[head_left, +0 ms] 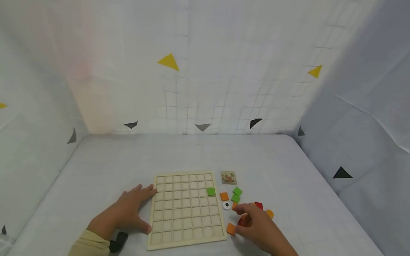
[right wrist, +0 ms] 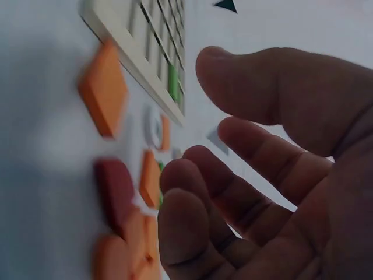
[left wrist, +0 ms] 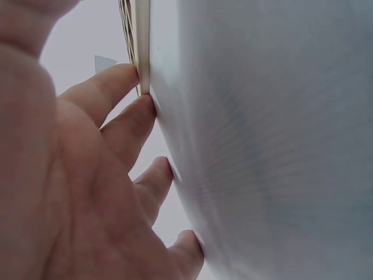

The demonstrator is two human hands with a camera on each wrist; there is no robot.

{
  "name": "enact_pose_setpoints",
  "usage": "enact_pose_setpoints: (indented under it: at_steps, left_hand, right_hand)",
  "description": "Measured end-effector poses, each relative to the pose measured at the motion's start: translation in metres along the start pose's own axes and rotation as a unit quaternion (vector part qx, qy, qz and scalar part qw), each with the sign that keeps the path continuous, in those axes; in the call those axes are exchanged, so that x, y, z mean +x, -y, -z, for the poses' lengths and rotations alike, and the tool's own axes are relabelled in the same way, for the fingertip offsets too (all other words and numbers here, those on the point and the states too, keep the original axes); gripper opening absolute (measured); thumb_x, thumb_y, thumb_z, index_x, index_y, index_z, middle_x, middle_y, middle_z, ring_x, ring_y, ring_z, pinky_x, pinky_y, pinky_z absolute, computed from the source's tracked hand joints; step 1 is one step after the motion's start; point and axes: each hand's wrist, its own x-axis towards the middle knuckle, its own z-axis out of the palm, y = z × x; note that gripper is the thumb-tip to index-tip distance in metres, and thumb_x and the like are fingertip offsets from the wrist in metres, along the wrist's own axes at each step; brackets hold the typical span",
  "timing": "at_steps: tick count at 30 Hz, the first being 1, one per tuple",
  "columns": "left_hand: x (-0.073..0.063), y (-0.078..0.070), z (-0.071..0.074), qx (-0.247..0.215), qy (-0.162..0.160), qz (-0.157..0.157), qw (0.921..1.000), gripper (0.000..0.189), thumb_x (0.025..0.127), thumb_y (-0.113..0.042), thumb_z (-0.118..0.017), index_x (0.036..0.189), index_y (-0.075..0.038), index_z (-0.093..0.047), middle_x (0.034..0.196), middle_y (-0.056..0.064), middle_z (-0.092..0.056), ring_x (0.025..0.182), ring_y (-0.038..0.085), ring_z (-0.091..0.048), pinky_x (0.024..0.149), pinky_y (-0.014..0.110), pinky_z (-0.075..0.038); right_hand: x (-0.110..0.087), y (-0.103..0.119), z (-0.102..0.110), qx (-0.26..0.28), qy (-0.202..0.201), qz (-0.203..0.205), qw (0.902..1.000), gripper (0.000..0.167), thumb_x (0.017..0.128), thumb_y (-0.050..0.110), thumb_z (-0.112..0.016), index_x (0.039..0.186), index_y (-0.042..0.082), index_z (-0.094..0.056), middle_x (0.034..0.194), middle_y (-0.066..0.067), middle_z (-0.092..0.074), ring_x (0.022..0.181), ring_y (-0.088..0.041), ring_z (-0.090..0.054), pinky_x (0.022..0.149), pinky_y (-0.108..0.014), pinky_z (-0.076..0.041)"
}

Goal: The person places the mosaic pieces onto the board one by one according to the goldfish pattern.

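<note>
A pale grid board (head_left: pixel 186 213) lies flat, with one green square tile (head_left: pixel 211 191) in a cell near its right edge. My left hand (head_left: pixel 129 208) rests at the board's left edge, thumb and fingers spread; in the left wrist view, fingertips (left wrist: pixel 145 108) touch the table and board side. Over the loose pieces right of the board is my right hand (head_left: pixel 261 229), thumb and fingers apart with nothing between them. Near its thumb lies an orange square tile (head_left: pixel 231 228). A dark red piece (right wrist: pixel 115 189) sits below the fingers in the right wrist view. Part of the pile is hidden beneath this hand.
Beside the board are another orange tile (head_left: pixel 224 196), a white disc with a black centre (head_left: pixel 226 205) and loose green tiles (head_left: pixel 237 191). A small patterned card (head_left: pixel 228 177) lies behind them. An orange round piece (head_left: pixel 270 213) is at the far right. White cloth walls surround the table.
</note>
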Motion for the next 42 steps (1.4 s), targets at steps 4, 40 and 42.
enact_pose_setpoints:
  at_steps: [4,40,42]
  left_hand:
    - [0.001,0.001,0.0,-0.01,-0.002,-0.009,0.9999,0.129,0.042,-0.062,-0.094,0.154,-0.023,-0.045,0.165,0.003,-0.036,0.154,0.045,-0.02,0.116,0.079,-0.009]
    - [0.0,0.001,-0.004,-0.015,-0.009,0.022,0.9996,0.128,0.04,-0.061,-0.095,0.154,-0.028,-0.046,0.165,-0.004,-0.035,0.156,0.038,-0.018,0.121,0.073,-0.007]
    - [0.0,0.0,-0.004,-0.019,-0.006,0.021,0.9996,0.128,0.04,-0.061,-0.095,0.153,-0.027,-0.046,0.165,-0.004,-0.035,0.156,0.038,-0.018,0.121,0.073,-0.006]
  right_hand:
    - [0.001,-0.003,-0.016,-0.044,0.031,0.022,0.9983,0.05,0.077,0.025,-0.087,0.122,0.015,-0.069,0.097,0.003,-0.063,0.083,-0.017,-0.054,0.067,-0.026,-0.049]
    - [0.01,0.02,-0.02,-0.129,-0.004,0.078,0.9885,0.019,0.077,0.015,-0.081,0.095,0.018,-0.075,0.09,0.006,-0.062,0.078,-0.012,-0.055,0.066,-0.025,-0.052]
    - [0.01,0.022,-0.022,-0.134,-0.002,0.095,0.9864,0.02,0.076,0.014,-0.08,0.095,0.018,-0.075,0.089,0.008,-0.062,0.077,-0.011,-0.054,0.065,-0.023,-0.051]
